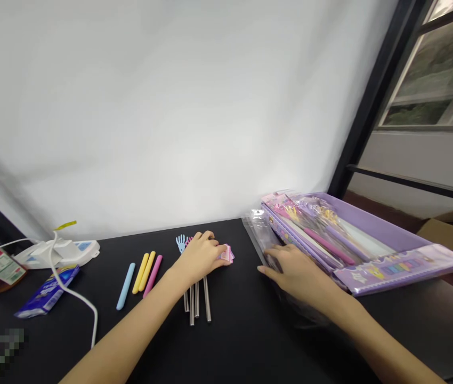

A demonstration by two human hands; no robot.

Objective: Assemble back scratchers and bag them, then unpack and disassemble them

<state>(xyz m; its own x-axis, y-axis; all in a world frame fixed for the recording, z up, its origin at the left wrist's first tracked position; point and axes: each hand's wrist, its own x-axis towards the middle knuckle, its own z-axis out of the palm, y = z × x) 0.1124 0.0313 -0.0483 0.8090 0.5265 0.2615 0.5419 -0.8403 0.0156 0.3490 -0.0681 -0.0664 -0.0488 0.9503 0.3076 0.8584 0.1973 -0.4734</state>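
Nearest you, metal rods (207,304) stick out from beneath your left hand (199,255), with a blue stick (126,286), two yellow sticks (140,273) and a pink stick (153,276) lying to its left. That hand is half curled, thumb against pink cards (228,255) at its right edge, though you cannot tell how firmly it grips; your right hand (296,269) rests loosely part-open on clear plastic bags (256,232), any grip hidden. Beyond and right of it stands the purple box (374,226).
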